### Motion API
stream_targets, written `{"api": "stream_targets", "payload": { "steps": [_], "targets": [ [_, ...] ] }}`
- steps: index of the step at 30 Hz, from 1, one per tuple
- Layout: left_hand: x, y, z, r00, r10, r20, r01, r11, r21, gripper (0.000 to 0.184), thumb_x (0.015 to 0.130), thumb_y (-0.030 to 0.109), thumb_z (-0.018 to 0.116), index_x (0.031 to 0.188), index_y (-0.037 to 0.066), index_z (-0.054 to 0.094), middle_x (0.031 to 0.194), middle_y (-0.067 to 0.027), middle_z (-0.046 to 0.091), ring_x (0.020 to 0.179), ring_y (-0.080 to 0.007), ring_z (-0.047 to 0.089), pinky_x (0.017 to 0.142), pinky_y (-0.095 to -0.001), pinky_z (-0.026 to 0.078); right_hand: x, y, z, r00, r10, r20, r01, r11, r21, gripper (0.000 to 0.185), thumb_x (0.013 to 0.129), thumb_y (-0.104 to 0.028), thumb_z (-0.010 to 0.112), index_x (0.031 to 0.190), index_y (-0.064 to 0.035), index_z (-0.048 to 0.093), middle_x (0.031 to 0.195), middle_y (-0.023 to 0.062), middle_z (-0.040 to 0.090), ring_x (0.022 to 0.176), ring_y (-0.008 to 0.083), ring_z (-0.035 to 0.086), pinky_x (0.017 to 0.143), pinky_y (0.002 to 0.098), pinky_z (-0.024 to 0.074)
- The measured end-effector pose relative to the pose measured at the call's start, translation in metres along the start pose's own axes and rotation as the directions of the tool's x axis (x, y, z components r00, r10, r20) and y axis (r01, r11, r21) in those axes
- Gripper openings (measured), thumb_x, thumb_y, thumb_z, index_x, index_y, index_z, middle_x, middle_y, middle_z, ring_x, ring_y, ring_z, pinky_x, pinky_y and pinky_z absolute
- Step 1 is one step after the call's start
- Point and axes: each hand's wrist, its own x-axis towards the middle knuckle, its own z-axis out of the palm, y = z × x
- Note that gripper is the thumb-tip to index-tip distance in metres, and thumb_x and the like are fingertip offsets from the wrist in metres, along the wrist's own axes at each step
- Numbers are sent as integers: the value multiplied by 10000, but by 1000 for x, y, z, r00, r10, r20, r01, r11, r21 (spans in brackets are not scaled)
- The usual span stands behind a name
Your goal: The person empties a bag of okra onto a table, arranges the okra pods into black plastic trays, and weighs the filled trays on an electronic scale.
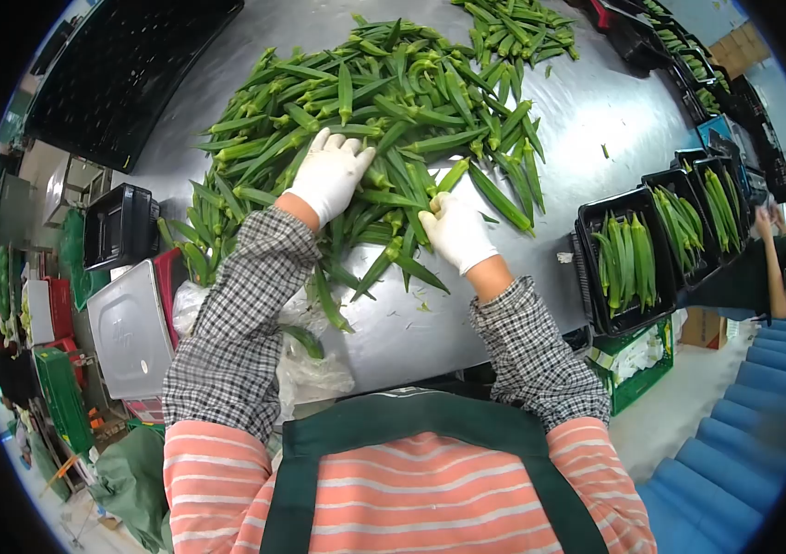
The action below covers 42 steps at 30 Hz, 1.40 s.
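Observation:
A large heap of green okra (pixel 384 102) covers the middle of the metal table. My left hand (pixel 330 177), in a white glove, lies on the heap with its fingers curled over okra; the fingertips are partly hidden among the pods. To its right, my right hand (pixel 459 233), also gloved in white, closes its thumb and fingers at the heap's near edge. An okra pod (pixel 453 174) sticks out at its fingertips. Several loose pods lie on the table between my forearms, near a clear plastic bag (pixel 314 369).
Black trays of okra (pixel 628 263) line the table's right side. A big black crate (pixel 125 78) stands at the far left, with smaller black trays (pixel 120 226) below it. A green crate (pixel 637 369) sits under the right edge. Another person's arm (pixel 771 263) shows at right.

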Motion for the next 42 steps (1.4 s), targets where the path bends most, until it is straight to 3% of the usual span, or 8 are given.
{"api": "stream_targets", "payload": {
  "steps": [7, 13, 21, 24, 27, 33, 37, 42],
  "targets": [
    [-9, -19, 2, 956, 82, -282, -146, 966, -213, 294, 641, 66, 671, 915, 59, 564, 951, -101, 585, 953, -285, 539, 903, -382, 424, -52, 23, -38, 839, -124, -530, 300, 918, 259, 135, 800, -65, 606, 926, -18, 591, 841, 140, 615, 742, 260, 612, 691, 333, 487],
    [-13, -4, -37, 896, -353, -270, 45, 677, -735, 240, 811, 88, 649, 1021, 36, 546, 791, -38, 587, 698, -99, 548, 675, -236, 480, -221, 77, -134, 926, 186, -328, -118, 969, 216, 118, 772, 31, 601, 886, 0, 591, 792, 81, 588, 660, 131, 553, 610, 248, 452],
    [-3, 27, -8, 990, 136, 28, -122, 946, -300, 327, 677, 96, 653, 992, 73, 571, 946, -99, 574, 955, -300, 549, 794, -387, 486, -214, 68, -103, 944, 41, -328, -15, 997, 82, 315, 736, -21, 663, 1043, -50, 601, 798, 104, 606, 696, 252, 604, 631, 316, 486],
    [-14, 17, -18, 938, -206, -279, -55, 707, -705, 264, 709, 55, 657, 961, 70, 579, 898, -70, 587, 818, -224, 583, 753, -313, 502, -141, 35, -72, 898, -245, -366, 260, 966, -10, 194, 760, -82, 637, 953, -63, 623, 844, 104, 601, 739, 286, 599, 658, 347, 491],
    [-30, -6, -55, 834, -550, -46, 17, 109, -994, 227, 793, 44, 617, 1012, 23, 563, 873, -59, 614, 778, -137, 594, 732, -241, 500, -64, 10, -23, 905, -289, -313, 330, 940, 85, 235, 777, -160, 624, 977, -42, 588, 891, 133, 602, 828, 313, 590, 726, 392, 483],
    [-66, -13, -69, 834, -495, 244, -214, -698, -684, 201, 880, 136, 526, 1019, -9, 532, 975, -132, 613, 915, -246, 615, 785, -355, 525, -15, -4, 1, 981, -97, -170, 137, 960, 243, 304, 794, -181, 570, 1053, -22, 569, 919, 188, 616, 875, 349, 603, 773, 407, 479],
    [-81, 16, -52, 833, -439, 338, 53, -545, -837, 251, 812, 163, 644, 978, 4, 545, 847, -63, 594, 770, -178, 598, 711, -320, 509, -58, 47, -56, 986, 140, 89, -136, 380, 915, 218, 807, -67, 544, 1013, 4, 564, 759, 59, 589, 586, 93, 536, 518, 218, 418],
    [-63, 79, -28, 862, -505, 50, 277, 386, -880, 300, 725, 153, 688, 952, 0, 565, 802, -121, 617, 721, -233, 609, 672, -314, 491, -29, 96, -55, 907, -41, -418, 67, 997, 48, 230, 758, -119, 597, 956, -15, 547, 880, 136, 593, 782, 270, 583, 696, 360, 473]
  ]
}}
